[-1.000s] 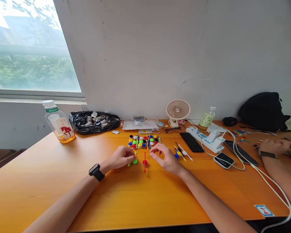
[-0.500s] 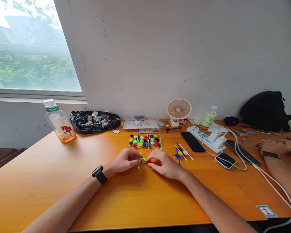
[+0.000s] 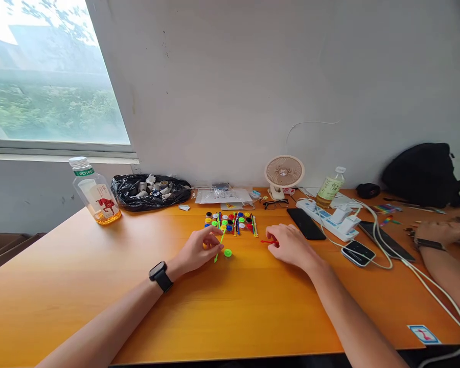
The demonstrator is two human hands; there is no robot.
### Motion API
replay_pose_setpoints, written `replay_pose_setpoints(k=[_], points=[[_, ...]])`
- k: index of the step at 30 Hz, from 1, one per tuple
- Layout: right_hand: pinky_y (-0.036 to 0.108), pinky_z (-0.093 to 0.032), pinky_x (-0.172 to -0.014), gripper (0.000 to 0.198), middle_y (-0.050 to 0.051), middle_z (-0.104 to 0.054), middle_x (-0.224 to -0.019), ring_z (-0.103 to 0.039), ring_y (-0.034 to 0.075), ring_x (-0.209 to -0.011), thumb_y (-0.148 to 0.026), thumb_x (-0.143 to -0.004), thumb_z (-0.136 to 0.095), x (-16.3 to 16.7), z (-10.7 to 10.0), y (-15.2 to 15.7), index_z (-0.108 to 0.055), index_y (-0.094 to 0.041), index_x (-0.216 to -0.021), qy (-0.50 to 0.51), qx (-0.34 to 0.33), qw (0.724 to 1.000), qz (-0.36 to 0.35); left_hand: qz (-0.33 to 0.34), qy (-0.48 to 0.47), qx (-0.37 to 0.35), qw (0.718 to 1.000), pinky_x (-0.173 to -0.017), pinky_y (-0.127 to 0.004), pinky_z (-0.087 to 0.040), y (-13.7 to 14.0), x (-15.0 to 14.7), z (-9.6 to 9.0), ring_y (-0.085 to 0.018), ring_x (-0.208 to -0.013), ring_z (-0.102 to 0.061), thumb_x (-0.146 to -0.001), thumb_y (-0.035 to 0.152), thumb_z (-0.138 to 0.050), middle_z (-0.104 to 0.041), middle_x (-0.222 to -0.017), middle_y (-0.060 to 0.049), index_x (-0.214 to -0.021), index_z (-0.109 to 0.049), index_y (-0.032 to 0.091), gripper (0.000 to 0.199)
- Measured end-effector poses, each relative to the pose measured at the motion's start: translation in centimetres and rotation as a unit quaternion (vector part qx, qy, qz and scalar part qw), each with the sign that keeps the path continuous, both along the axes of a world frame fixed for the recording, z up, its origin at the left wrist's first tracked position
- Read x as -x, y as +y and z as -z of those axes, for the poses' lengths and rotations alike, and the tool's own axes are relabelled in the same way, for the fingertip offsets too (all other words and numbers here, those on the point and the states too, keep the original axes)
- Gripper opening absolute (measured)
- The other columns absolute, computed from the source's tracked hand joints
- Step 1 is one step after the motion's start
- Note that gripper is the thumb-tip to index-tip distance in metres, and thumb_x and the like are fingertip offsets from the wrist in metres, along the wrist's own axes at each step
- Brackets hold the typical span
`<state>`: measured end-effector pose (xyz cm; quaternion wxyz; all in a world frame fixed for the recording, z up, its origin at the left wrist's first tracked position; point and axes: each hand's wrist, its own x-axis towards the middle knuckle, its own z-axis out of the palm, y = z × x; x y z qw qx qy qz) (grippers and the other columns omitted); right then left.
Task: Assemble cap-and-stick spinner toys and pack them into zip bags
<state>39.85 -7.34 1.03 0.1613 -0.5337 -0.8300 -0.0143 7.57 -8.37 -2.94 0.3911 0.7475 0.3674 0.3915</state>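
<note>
My left hand (image 3: 199,248), with a black watch on its wrist, pinches a thin green plastic arrow (image 3: 223,238) between thumb and fingers. Just right of those fingertips, a small round green disc (image 3: 227,253) lies on the table. Further right, my right hand (image 3: 293,246) is closed on a red plastic arrow (image 3: 266,242), whose tip points left. Beyond both hands sit coloured discs (image 3: 230,223) in rows, with bundles of thin coloured sticks (image 3: 254,226) between and beside them.
At the left stand a large drink bottle (image 3: 99,202) and a black bag of scraps (image 3: 153,193). A small fan (image 3: 284,171), a phone (image 3: 305,224), a power strip (image 3: 329,220) and loose cables occupy the right. Another person's arm (image 3: 444,260) rests at the far right.
My hands have moved apart. The right carried the red arrow to the right, over where loose sticks lay. The green arrow, in my left hand, has come away from the green disc.
</note>
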Motion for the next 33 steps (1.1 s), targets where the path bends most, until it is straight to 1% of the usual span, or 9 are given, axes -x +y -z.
replay_pose_setpoints(k=[2, 4, 6, 8, 12, 17, 23, 28, 33], points=[[0.035, -0.039, -0.081, 0.021, 0.006, -0.072, -0.089, -0.061, 0.024, -0.086, -0.008, -0.074, -0.065, 0.0, -0.2, 0.1, -0.067, -0.022, -0.089, 0.023, -0.025, 0.999, -0.010, -0.012, -0.029, -0.002, 0.999, -0.073, -0.028, -0.055, 0.0, -0.1, -0.1, -0.017, -0.075, -0.070, -0.093, 0.043, -0.072, -0.076, -0.084, -0.004, -0.115, -0.059, 0.018, 0.036], [0.038, -0.043, -0.087, 0.021, 0.007, -0.073, -0.100, -0.062, 0.026, -0.096, -0.016, -0.083, -0.066, 0.8, -0.2, -0.1, -0.069, -0.023, -0.102, 0.089, -0.036, 0.994, -0.045, -0.015, -0.026, -0.014, 0.999, -0.075, -0.029, -0.056, 0.1, -0.1, -0.2, -0.018, -0.078, -0.070, -0.092, 0.043, -0.074, -0.075, -0.086, -0.005, -0.106, -0.065, 0.018, 0.030], [0.038, -0.047, -0.088, 0.020, 0.007, -0.072, -0.104, -0.064, 0.025, -0.097, -0.027, -0.093, -0.064, 2.3, -0.1, -0.6, -0.068, -0.024, -0.113, 0.190, -0.003, 0.978, -0.088, -0.015, 0.011, -0.039, 0.999, -0.076, -0.029, -0.056, 0.1, -0.2, -0.2, -0.018, -0.079, -0.070, -0.093, 0.043, -0.073, -0.076, -0.088, -0.006, -0.095, -0.071, 0.017, 0.026], [0.036, -0.051, -0.086, 0.023, 0.007, -0.072, -0.105, -0.065, 0.023, -0.096, -0.037, -0.099, -0.061, 4.1, 0.5, -1.3, -0.067, -0.025, -0.119, 0.283, 0.068, 0.948, -0.128, -0.018, 0.049, -0.067, 0.996, -0.076, -0.028, -0.054, 0.1, -0.2, -0.1, -0.018, -0.080, -0.069, -0.094, 0.041, -0.072, -0.078, -0.089, -0.005, -0.091, -0.076, 0.019, 0.023], [0.029, -0.050, -0.072, 0.027, 0.003, -0.071, -0.093, -0.065, 0.018, -0.083, -0.047, -0.100, -0.061, 7.1, 2.3, -1.8, -0.070, -0.023, -0.108, 0.357, 0.187, 0.902, -0.152, -0.028, 0.059, -0.103, 0.993, -0.078, -0.028, -0.054, 0.1, -0.5, 0.2, -0.019, -0.081, -0.071, -0.094, 0.036, -0.074, -0.079, -0.092, -0.004, -0.095, -0.080, 0.022, 0.015], [0.027, -0.045, -0.064, 0.025, 0.001, -0.069, -0.079, -0.059, 0.015, -0.068, -0.044, -0.090, -0.070, 7.9, 3.9, -0.8, -0.072, -0.019, -0.088, 0.420, 0.247, 0.864, -0.128, -0.008, 0.072, -0.117, 0.990, -0.077, -0.027, -0.054, -0.1, -0.8, 0.3, -0.017, -0.079, -0.070, -0.093, 0.030, -0.073, -0.079, -0.090, -0.003, -0.097, -0.081, 0.023, 0.011], [0.026, -0.042, -0.061, 0.017, 0.001, -0.071, -0.072, -0.057, 0.015, -0.065, -0.034, -0.083, -0.072, 8.1, 4.3, -0.4, -0.076, -0.018, -0.078, 0.419, 0.249, 0.869, -0.088, 0.013, 0.103, -0.111, 0.988, -0.079, -0.029, -0.056, -0.6, -0.9, 0.0, -0.019, -0.082, -0.072, -0.093, 0.021, -0.064, -0.079, -0.092, -0.005, -0.095, -0.079, 0.021, 0.015], [0.026, -0.033, -0.055, 0.015, -0.001, -0.064, -0.064, -0.047, 0.013, -0.057, -0.030, -0.083, -0.070, 8.2, 4.6, -0.4, -0.076, -0.018, -0.076, 0.390, 0.220, 0.890, -0.083, 0.028, 0.135, -0.159, 0.978, -0.083, -0.030, -0.054, -0.7, -0.9, -0.3, -0.019, -0.087, -0.070, -0.092, 0.017, -0.061, -0.076, -0.097, -0.005, -0.097, -0.075, 0.022, 0.016], [0.026, -0.031, -0.054, 0.014, -0.002, -0.059, -0.062, -0.044, 0.012, -0.057, -0.028, -0.082, -0.068, 8.1, 4.8, -0.4, -0.074, -0.018, -0.074, 0.387, 0.228, 0.889, -0.094, 0.031, 0.168, -0.181, 0.968, -0.085, -0.032, -0.052, -0.8, -0.9, -0.2, -0.022, -0.091, -0.068, -0.093, 0.020, -0.063, -0.074, -0.099, -0.006, -0.099, -0.071, 0.023, 0.010]])
